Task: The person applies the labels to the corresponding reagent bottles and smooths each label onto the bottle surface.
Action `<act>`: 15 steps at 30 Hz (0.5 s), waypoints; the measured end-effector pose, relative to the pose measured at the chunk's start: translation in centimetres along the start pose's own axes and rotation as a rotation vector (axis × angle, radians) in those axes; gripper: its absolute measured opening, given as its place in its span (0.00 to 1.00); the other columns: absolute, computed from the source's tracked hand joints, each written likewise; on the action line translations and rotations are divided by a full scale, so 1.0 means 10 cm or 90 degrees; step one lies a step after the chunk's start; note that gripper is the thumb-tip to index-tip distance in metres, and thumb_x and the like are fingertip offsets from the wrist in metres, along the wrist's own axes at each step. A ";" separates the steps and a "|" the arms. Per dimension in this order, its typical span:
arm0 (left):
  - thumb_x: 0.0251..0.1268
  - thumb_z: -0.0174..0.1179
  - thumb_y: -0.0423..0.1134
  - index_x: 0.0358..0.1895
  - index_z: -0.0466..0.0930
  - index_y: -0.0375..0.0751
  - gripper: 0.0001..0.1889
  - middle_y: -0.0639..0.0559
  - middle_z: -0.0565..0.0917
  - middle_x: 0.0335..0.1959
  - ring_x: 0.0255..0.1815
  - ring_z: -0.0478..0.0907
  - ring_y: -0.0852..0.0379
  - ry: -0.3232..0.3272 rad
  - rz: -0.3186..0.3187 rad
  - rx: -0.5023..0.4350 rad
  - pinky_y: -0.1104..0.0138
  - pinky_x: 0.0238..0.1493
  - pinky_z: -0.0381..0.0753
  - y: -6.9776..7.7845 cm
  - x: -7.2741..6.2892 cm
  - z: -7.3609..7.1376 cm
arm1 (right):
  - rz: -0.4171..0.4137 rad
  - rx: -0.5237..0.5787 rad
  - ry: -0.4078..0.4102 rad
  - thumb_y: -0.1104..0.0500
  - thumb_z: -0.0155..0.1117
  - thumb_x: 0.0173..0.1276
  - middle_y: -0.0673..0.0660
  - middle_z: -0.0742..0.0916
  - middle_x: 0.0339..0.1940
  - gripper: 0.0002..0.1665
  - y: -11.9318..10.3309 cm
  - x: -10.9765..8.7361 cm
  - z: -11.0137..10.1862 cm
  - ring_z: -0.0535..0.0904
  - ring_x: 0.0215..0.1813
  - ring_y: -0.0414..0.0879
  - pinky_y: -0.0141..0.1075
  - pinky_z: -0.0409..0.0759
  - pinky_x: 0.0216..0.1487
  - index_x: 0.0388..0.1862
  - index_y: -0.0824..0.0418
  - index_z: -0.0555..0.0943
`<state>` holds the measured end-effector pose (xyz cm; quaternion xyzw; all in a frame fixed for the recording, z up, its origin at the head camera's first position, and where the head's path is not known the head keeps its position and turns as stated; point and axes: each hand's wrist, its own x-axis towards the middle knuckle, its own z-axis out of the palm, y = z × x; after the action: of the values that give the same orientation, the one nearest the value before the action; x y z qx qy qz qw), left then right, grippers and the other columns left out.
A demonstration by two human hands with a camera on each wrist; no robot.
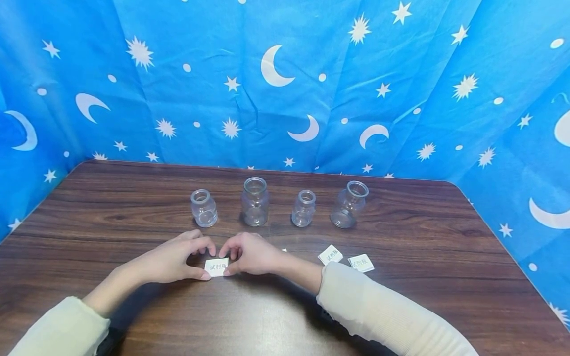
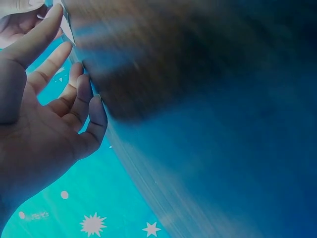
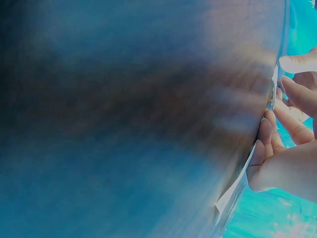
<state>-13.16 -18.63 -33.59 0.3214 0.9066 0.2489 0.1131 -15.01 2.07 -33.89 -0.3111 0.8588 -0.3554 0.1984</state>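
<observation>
Left grip (image 1: 178, 259): only a narrow gap is left between thumb and bent forefinger, and the left side of the card (image 1: 216, 267) is held there.
Right grip (image 1: 255, 254): the card's right side is held likewise, with the thumb set at the near corner and the fingers curled towards the far edge.
Firmness: whether the card is truly pinched or merely steadied cannot be told for certain, as the wrist views are dim and nearly edge-on.
Card's place: it is held at the surface (image 1: 262, 316), nearer than the small jar (image 1: 204, 210) and the large jar (image 1: 255, 202).
Thumb risk: the card could be bent or turned askew if unequal pressure is applied by the thumbs.
Sleeve risk: the spare card (image 1: 331, 254) just beside the right sleeve (image 1: 387, 306) could be dragged if that forearm is swept low.
Card's look: white, small and rectangular, marked with dark printed characters.
</observation>
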 end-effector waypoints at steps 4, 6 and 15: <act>0.47 0.68 0.47 0.40 0.73 0.50 0.18 0.56 0.70 0.36 0.39 0.70 0.57 0.002 0.002 0.004 0.61 0.38 0.72 0.00 0.00 0.01 | 0.000 -0.015 0.004 0.63 0.73 0.48 0.48 0.77 0.24 0.17 -0.01 0.00 0.01 0.69 0.25 0.35 0.26 0.67 0.29 0.39 0.60 0.81; 0.47 0.68 0.47 0.40 0.73 0.50 0.18 0.56 0.70 0.36 0.39 0.70 0.56 0.003 0.003 0.005 0.61 0.38 0.72 0.00 0.01 0.01 | -0.002 -0.027 0.007 0.62 0.73 0.48 0.47 0.77 0.25 0.17 -0.01 0.00 0.02 0.69 0.26 0.35 0.26 0.67 0.30 0.39 0.60 0.81; 0.47 0.68 0.44 0.38 0.73 0.51 0.16 0.58 0.71 0.35 0.39 0.69 0.57 -0.002 0.003 0.009 0.60 0.39 0.71 0.01 0.02 0.01 | -0.012 -0.089 0.017 0.57 0.75 0.46 0.45 0.77 0.25 0.18 0.00 -0.01 0.03 0.69 0.29 0.34 0.27 0.66 0.32 0.39 0.56 0.82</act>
<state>-13.20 -18.35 -33.65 0.3249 0.9073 0.2423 0.1120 -14.77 1.98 -34.07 -0.3276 0.8811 -0.3004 0.1613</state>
